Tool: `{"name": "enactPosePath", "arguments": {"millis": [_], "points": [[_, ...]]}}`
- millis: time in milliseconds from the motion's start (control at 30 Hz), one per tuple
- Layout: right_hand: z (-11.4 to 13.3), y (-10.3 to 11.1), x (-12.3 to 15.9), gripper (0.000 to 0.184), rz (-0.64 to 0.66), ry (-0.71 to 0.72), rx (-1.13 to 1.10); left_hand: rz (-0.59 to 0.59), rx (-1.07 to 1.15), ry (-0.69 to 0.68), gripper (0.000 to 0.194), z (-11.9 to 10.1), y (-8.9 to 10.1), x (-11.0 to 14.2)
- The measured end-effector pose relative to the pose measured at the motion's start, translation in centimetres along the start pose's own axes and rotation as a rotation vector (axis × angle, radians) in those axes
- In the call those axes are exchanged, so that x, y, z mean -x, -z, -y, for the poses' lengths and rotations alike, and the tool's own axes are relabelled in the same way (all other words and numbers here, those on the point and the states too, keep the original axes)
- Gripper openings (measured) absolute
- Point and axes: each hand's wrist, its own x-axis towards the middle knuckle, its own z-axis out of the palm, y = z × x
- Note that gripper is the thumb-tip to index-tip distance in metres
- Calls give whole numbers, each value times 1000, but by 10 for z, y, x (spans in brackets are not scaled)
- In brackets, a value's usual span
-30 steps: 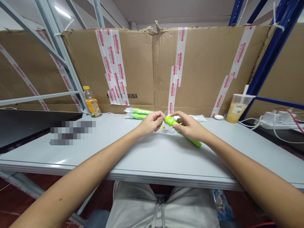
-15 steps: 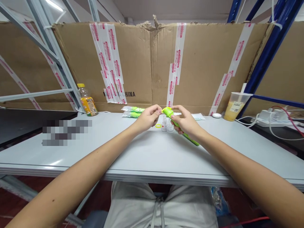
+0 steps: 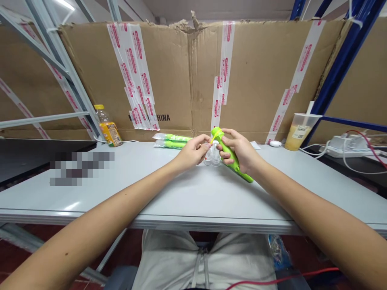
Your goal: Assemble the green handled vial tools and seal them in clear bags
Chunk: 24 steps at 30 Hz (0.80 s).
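My right hand is wrapped round a bright green tube-like handle, tilted with its ridged, threaded-looking end up and its narrow end down toward the table. Between the thumb and fingers of my left hand is a thin yellow ring, close beside the handle's upper end; whether the two touch I cannot tell. Small clear plastic pieces stand on the table between my hands, partly hidden by them. Behind my left hand lie green items in clear bags.
The white table ends at cardboard. A juice bottle stands at back left. At back right are a drink cup, a small white case and a power strip with cables.
The yellow ring has come away from the handle's top and now shows in my left fingers. The handle stands a little more upright. A second yellow ring on the table is now out of sight.
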Motion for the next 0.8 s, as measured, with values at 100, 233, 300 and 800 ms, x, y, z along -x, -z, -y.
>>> {"name": "enactPosePath", "arguments": {"millis": [100,233,300,800], "points": [[0,7,2,51,155,34,14,3,6,-31,31,0,5,0],[1,18,5,56,359,29,118,-32,-26,-59,19,-4,9,1],[2,22,6,60,438,18,202,-49,-24,-53,15,-7,9,1],[0,20,6,57,257,156,1023,-80,-490,-235,27,-28,3,13]]}}
